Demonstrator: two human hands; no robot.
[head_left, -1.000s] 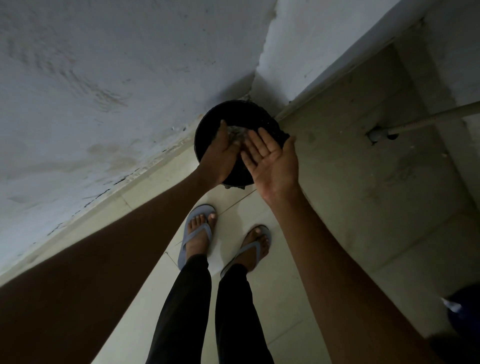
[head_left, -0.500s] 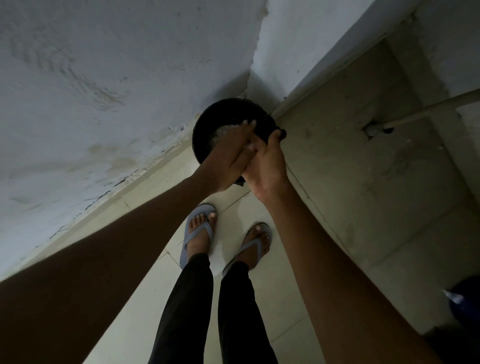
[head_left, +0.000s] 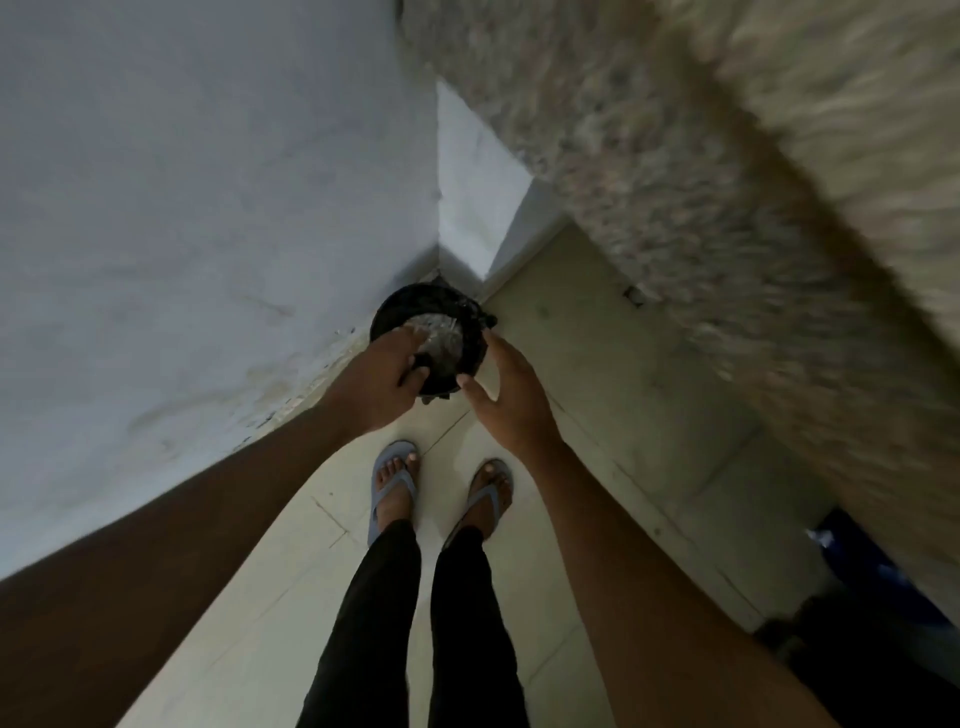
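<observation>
A round black bin (head_left: 395, 312) stands on the tiled floor in the corner of two walls, with pale crumpled stuff (head_left: 441, 338) inside it. My left hand (head_left: 379, 379) lies over the bin's near-left rim, thumb and curled fingers closed on a dark edge there. To the right of the bin hovers my right hand (head_left: 511, 400), fingers spread and relaxed, thumb tip close to the near rim, holding nothing.
A speckled stone counter (head_left: 701, 208), blurred, overhangs the upper right. A white wall (head_left: 182, 208) runs along the left. My feet in grey-blue flip-flops (head_left: 395, 483) stand on the pale floor tiles. Something dark blue (head_left: 872, 571) lies under the counter at lower right.
My hands were pressed together over the bin and have come apart: the left dropped onto the rim, the right moved off to the right. The view shifted, bringing the counter in.
</observation>
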